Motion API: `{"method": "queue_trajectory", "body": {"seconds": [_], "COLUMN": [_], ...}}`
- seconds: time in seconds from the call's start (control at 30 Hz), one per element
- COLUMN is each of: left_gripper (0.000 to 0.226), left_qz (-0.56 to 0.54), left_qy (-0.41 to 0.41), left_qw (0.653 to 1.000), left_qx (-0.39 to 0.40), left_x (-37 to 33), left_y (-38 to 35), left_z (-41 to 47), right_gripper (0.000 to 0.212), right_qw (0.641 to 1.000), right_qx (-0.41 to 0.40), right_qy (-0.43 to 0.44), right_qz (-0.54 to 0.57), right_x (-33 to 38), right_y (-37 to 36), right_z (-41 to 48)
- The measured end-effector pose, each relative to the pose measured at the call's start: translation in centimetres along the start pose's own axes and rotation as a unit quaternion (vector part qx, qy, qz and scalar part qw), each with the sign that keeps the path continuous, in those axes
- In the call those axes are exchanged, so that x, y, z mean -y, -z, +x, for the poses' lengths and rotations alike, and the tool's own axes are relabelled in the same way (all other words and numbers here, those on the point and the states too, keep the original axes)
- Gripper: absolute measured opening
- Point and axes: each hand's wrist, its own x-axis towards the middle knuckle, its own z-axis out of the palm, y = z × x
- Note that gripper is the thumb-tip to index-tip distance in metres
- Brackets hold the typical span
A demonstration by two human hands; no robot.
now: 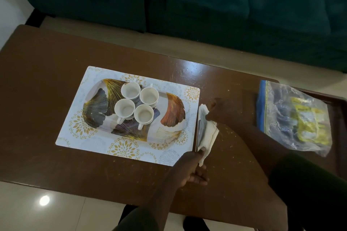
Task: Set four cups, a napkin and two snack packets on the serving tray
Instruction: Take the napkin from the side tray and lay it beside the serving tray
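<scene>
A brown wooden coffee table (47, 84) stands before a dark teal sofa (206, 2), its top speckled with pale crumbs; a white placemat with gold floral medallions (75, 137) lies on it, and on the placemat sits the oval serving tray (172, 112) printed with ginkgo leaves; four white cups (136, 103) stand upright and clustered on the tray's middle, rims up, their handles pointing various ways; to the right, on a second dark surface just beside the table, lies a clear zip-top bag (293, 116) with a blue seal strip, yellow snack packets (308, 124) showing through it, well apart from the tray; the white napkin (208, 135) lies on the table just off the placemat's right edge, folded into a long strip whose long axis runs roughly from near to far, parallel to that edge; nothing stands between it and the tray; the right hand (223, 112) pinches the napkin's far portion, fingers closed on the paper; the left hand (191, 169) holds the near end, thumb pressed on top and the remaining fingers curled loosely beneath; dark sleeves cover both forearms.
</scene>
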Motion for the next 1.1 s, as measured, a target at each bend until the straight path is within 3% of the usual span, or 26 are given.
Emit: {"method": "queue_trajectory", "body": {"seconds": [0.17, 0.4, 0.5, 0.63, 0.7, 0.87, 1.0, 1.1], "left_gripper": [0.073, 0.060, 0.064, 0.067, 0.069, 0.051, 0.040, 0.030], "left_qz": [0.026, 0.102, 0.187, 0.335, 0.396, 0.410, 0.386, 0.362], "left_qy": [-0.017, -0.003, -0.017, -0.049, -0.036, -0.010, -0.035, -0.065], "left_qw": [1.000, 0.992, 0.975, 0.922, 0.904, 0.912, 0.921, 0.930], "left_qx": [0.004, -0.075, -0.120, -0.188, -0.160, -0.002, 0.029, -0.010], "left_x": [0.6, 0.4, 0.2, -0.3, -0.6, -0.9, -1.4, -2.2], "left_y": [0.1, -1.5, -1.7, -1.4, -1.5, -4.3, -8.1, -11.1], "left_z": [-0.1, 0.1, -0.1, -0.5, -0.8, -0.6, 0.9, 2.2], "right_gripper": [0.032, 0.045, 0.034, 0.014, 0.013, 0.003, 0.005, 0.015], "right_qw": [0.999, 0.999, 0.997, 0.985, 0.982, 0.975, 0.969, 0.968], "right_qx": [-0.035, -0.038, -0.044, -0.115, -0.137, -0.158, -0.164, -0.158], "right_qy": [0.013, 0.010, 0.016, 0.014, 0.018, -0.009, -0.026, -0.066], "right_qz": [0.028, 0.031, 0.058, 0.129, 0.130, 0.155, 0.181, 0.185], "right_x": [-0.4, -0.9, -1.1, -2.3, -3.5, -6.4, -9.6, -12.5], "right_y": [0.1, -0.2, 0.0, 1.2, 1.8, 2.5, 2.9, 3.5], "right_z": [-0.3, -0.3, -0.4, -0.8, -1.2, -2.2, -4.2, -5.7]}}
